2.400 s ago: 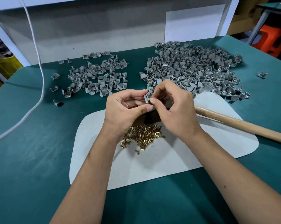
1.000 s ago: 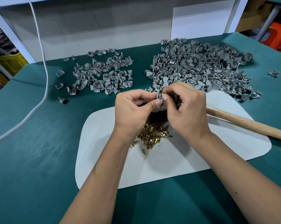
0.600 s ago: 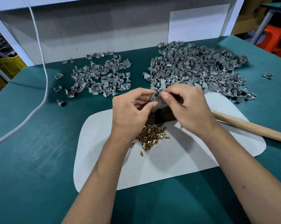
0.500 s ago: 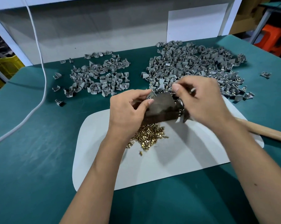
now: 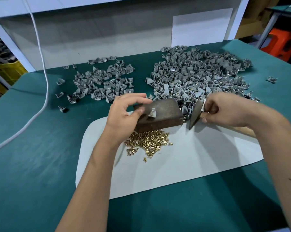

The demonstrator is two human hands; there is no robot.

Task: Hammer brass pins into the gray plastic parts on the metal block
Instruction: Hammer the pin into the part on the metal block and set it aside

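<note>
Metal block [image 5: 159, 114] rusty, rough; brass pins [image 5: 148, 143] glossy; gray parts [image 5: 200, 76] matt plastic

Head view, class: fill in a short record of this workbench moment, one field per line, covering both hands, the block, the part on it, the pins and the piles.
left hand: steadies the metal block, fingers on its left end
right hand: grips the hammer close to its head
gray part: sits on top of the block, one only
brass pins: loose heap on the white mat, in front of the block
smaller gray pile: far left
larger gray pile: far right
</note>
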